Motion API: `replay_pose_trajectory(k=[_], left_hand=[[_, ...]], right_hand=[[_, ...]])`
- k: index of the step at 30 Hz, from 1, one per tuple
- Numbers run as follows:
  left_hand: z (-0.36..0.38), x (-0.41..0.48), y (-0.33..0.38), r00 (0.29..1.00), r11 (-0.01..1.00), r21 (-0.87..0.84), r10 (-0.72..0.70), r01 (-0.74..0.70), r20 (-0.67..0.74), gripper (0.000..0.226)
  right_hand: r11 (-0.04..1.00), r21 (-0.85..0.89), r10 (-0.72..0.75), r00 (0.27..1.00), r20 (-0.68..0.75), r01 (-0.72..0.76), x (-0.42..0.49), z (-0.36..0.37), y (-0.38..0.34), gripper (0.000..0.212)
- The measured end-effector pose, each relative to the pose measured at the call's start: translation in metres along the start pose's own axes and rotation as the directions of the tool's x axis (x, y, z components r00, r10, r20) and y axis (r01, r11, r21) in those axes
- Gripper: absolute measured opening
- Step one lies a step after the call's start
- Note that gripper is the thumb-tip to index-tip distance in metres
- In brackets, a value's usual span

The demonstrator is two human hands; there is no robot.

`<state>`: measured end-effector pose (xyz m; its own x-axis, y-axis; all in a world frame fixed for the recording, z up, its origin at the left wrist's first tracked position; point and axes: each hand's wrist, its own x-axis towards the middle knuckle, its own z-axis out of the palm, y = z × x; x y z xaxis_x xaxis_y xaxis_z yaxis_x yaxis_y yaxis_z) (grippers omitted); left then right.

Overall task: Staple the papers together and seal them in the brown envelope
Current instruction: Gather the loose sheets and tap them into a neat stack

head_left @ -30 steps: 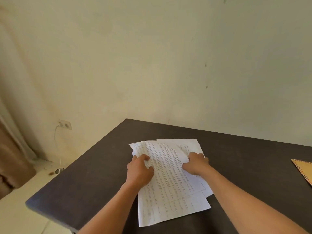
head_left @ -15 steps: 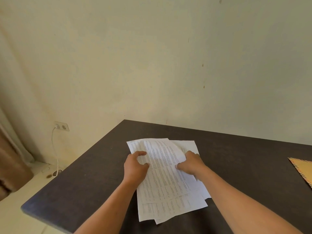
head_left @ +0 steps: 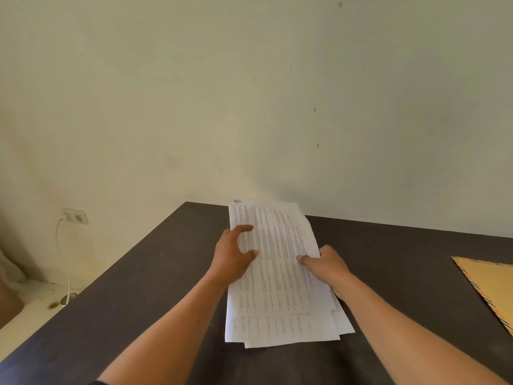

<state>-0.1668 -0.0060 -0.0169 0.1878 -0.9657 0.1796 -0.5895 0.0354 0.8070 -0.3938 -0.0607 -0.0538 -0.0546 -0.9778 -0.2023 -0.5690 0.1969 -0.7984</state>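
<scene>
A: What is the left hand (head_left: 234,255) doing?

B: It is holding the left edge of the papers (head_left: 277,273). Its thumb and one finger are lying on top of the top sheet, with a gap between them. The rest of the hand is sitting beside the edge.

A: And the right hand (head_left: 326,263)?

B: It is pinching the right edge of the papers. The thumb is pressing on top, and the other fingers are hiding under the sheets.

A: Where are the papers sitting?

B: Their near ends are lying on the dark table (head_left: 138,273), in the middle. The far ends are tilting up, and I cannot tell if they are touching the table.

A: How many sheets are showing?

B: I am counting at least three edges at the bottom, not lined up. I cannot tell the true number.

A: Is any writing showing?

B: Rows of tiny print are covering the sheets, too small to read. A small round mark (head_left: 237,201) is sitting at the top left corner. I cannot read it.

A: Where is the envelope (head_left: 491,284)?

B: One brown envelope with a striped border is lying at the right edge of the table, well apart from both hands.

A: Anything else?

B: One wall socket (head_left: 75,216) is holding one white cord (head_left: 62,259), far left.
</scene>
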Motion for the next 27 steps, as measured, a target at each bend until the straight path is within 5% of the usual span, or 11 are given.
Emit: replay_pose_trajectory(k=[2, 6, 21, 27], left_hand=[[0.014, 0.004, -0.011, 0.992, 0.987, 0.143, -0.084, 0.07, 0.09, 0.07], [0.034, -0.001, -0.034, 0.963, 0.853, 0.498, -0.243, 0.154, 0.118, 0.072], [0.031, -0.001, -0.032, 0.94, 0.938, -0.07, -0.337, 0.339, 0.046, 0.037], [0.025, -0.008, -0.017, 0.893, 0.847, -0.301, -0.376, 0.439, 0.245, 0.027]], right_hand=[[0.983, -0.166, 0.07, 0.997, -0.037, -0.075, 0.012, 0.002, 0.01, 0.077], [0.911, -0.4, 0.065, 0.994, -0.086, -0.094, 0.007, 0.007, 0.006, 0.06], [0.974, -0.219, 0.068, 0.997, 0.043, -0.057, 0.002, 0.005, -0.015, 0.039], [1.0, -0.017, 0.002, 0.993, 0.12, 0.0, -0.01, 0.005, -0.01, 0.047]])
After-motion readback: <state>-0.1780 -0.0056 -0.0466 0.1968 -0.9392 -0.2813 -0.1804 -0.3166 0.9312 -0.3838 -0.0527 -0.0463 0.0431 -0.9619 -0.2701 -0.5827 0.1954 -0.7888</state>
